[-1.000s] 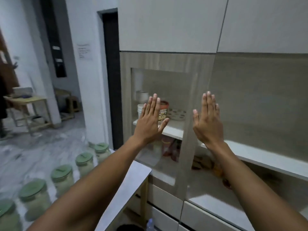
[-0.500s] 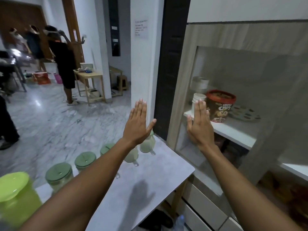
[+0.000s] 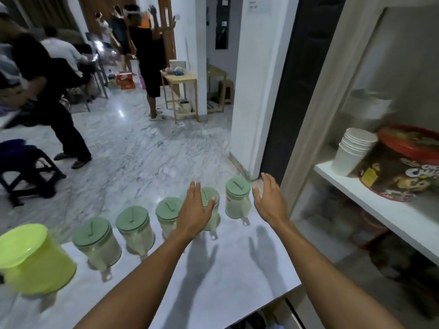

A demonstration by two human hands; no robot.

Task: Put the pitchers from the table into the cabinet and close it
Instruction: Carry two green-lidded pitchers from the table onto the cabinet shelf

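Five clear pitchers with sage-green lids stand in a row along the far edge of the surface (image 3: 237, 269), their handles turned toward the person. That suits a quick pickup from this side. Taking the rightmost pitcher (image 3: 237, 199) as the landmark: it stands closest to the cabinet (image 3: 332, 96), and the other four run away from it to the left, the nearest of them (image 3: 210, 210) half hidden behind the left hand (image 3: 193, 213). Beyond the last of the row, farthest from the landmark, sits a lime-green tub (image 3: 33, 260) with its own lid.

Both hands are empty and spread flat, fingers straight, palms facing inward. The right hand (image 3: 270, 201) hovers just to the cabinet side of the rightmost pitcher, the left hand on its other side — they bracket it without touching. I judge this to be the reach for a two-handed lift, starting with the pitcher that has the shortest way to travel.

The cabinet, right of the landmark, shows a white shelf (image 3: 380, 205) carrying a stack of paper cups (image 3: 354, 150) and a red-lidded cereal tub (image 3: 401, 167). Whether its door is open I cannot tell; a pale sheen over the interior could be glass. No pitcher is inside yet, so the task looks to be at its start — all five are left to move.
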